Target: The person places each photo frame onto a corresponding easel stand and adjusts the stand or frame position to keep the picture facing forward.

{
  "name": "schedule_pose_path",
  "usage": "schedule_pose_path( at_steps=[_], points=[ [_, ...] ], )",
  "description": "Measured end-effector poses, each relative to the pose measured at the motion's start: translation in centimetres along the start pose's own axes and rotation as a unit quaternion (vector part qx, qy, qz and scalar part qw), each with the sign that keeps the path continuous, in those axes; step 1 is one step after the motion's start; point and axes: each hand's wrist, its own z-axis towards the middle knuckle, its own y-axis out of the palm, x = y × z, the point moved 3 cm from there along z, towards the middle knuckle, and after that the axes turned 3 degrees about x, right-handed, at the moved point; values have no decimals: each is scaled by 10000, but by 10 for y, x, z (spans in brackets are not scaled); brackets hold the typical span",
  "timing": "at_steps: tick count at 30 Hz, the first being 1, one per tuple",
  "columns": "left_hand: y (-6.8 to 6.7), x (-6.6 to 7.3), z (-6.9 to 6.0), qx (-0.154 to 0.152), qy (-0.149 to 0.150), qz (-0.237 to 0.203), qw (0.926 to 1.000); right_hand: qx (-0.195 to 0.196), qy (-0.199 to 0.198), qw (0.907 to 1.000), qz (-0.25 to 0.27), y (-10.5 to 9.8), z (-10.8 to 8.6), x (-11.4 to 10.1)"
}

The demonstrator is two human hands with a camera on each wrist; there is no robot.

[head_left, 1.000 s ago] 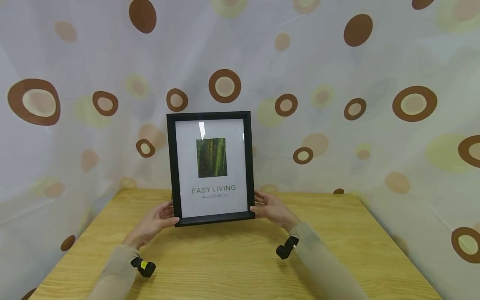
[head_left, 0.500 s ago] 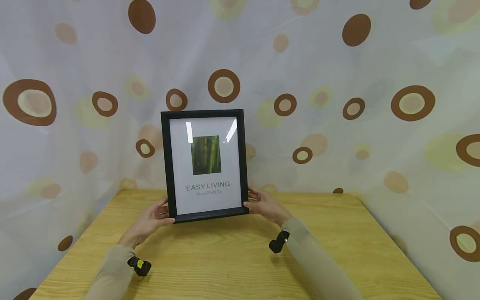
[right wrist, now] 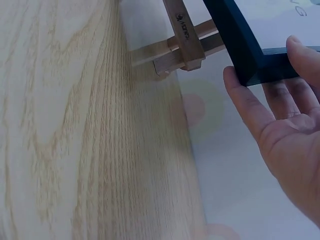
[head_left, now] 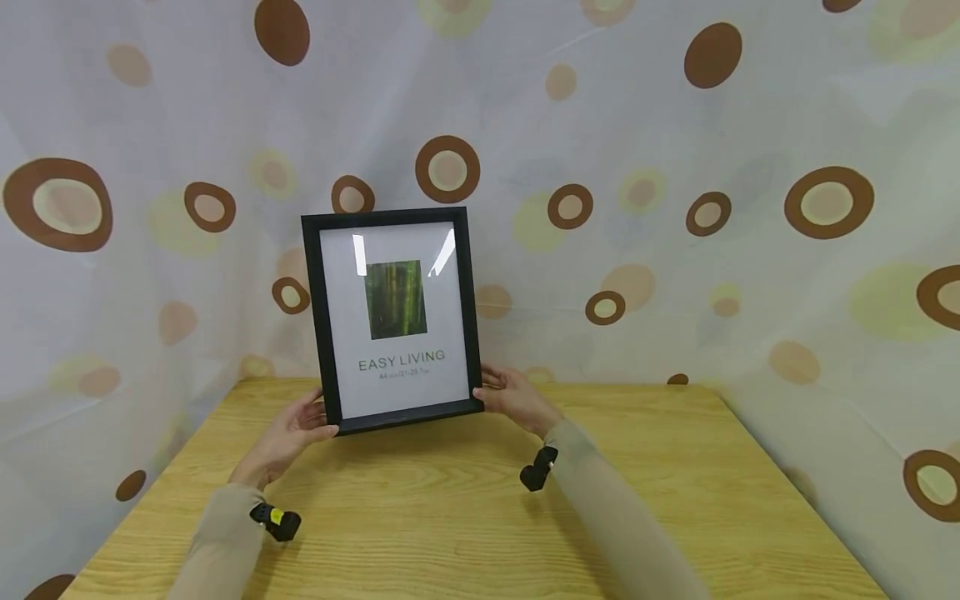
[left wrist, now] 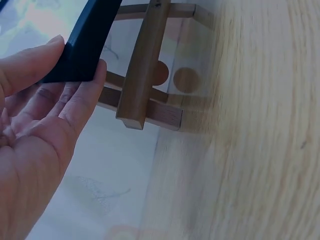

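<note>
- Black rectangular picture frame point(head_left: 397, 321): above pale wood-grain tabletop point(head_left: 420, 517), toward its 11 o'clock.
- Left hand point(head_left: 283, 437): pinches frame corner at 7 o'clock.
- Right hand point(head_left: 519, 402): pinches it at 4 o'clock.
- Brown wooden stand point(left wrist: 142, 65): behind frame.

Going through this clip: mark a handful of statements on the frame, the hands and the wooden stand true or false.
1. The left hand and right hand both hold the black picture frame. True.
2. The picture frame is face down. False: its front shows in the head view.
3. A wooden stand shows in both wrist views. True.
4. The large lettering reads HAPPY HOME. False: it reads EASY LIVING.
</note>
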Motion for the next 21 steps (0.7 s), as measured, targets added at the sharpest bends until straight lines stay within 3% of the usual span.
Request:
schedule_pose_path(
  at_steps=[4, 12, 21],
  points=[
    [-4, -3, 3, 89, -6, -18, 10000, 37, -30, 10000, 66, 5, 6, -2],
    [-13, -4, 7, 382, 266, 40, 9989, 403, -35, 9989, 247, 15, 21, 1],
    [-17, -9, 12, 559, 217, -81, 9982, 864, -120, 9962, -67, 25, 33, 10]
  ],
)
